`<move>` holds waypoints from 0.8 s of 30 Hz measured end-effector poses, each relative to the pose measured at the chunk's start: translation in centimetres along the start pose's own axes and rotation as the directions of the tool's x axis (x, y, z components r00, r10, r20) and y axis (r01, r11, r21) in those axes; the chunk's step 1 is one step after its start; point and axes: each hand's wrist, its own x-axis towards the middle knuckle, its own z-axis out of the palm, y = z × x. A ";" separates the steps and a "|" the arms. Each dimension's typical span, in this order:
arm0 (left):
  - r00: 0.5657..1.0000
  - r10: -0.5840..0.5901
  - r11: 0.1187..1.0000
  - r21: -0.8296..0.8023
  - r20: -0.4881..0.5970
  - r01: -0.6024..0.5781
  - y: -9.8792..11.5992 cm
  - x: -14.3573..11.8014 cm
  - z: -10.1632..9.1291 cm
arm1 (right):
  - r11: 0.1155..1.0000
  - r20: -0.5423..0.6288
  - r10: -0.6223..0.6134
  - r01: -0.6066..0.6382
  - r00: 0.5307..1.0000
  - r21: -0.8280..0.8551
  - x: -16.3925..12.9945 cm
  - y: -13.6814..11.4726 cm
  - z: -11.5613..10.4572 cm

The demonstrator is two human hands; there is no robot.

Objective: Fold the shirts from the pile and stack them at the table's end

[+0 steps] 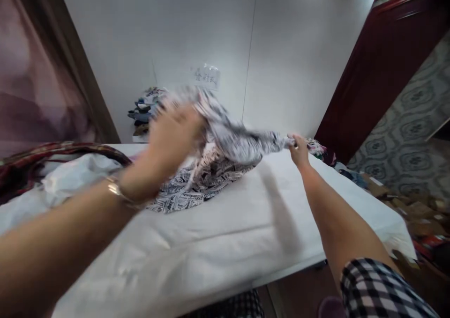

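Nearest the camera: left forearm with a gold bracelet (117,190), its left hand (174,133) motion-blurred, closed on one end of a single black-and-white newspaper-print garment (228,140). The right hand (299,150) pinches the other end, so the cloth hangs stretched between both hands, its lower part pooled on the white-covered worktop (246,224). One dark-handled bag (63,151) at far left holds white cloth (73,173); a pile of folded clothes (144,109) sits by the wall.

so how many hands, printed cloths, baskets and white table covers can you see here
hands: 2 (left hand, right hand)
newspaper-print cloth: 1
basket: 1
white table cover: 1
total: 5
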 end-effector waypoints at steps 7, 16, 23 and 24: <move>0.533 -0.161 0.987 0.123 0.831 0.106 -9.5 -13.8 16.6 | 0.749 0.173 0.634 -0.654 0.753 0.101 -14.1 5.9 -2.9; 0.566 -0.133 0.991 0.110 0.814 0.075 -10.2 -11.5 16.4 | 0.844 0.426 0.494 -0.536 0.758 -0.027 -22.1 1.2 -5.1; 0.912 -0.166 0.748 0.650 0.376 -0.132 -20.3 -4.8 8.2 | 0.987 0.705 0.135 -0.035 0.697 -0.155 -27.6 -3.6 -4.7; 0.916 -0.195 0.692 0.711 0.350 -0.124 -21.9 -4.7 7.2 | 0.992 0.730 0.100 -0.007 0.677 -0.129 -27.8 -3.9 -4.4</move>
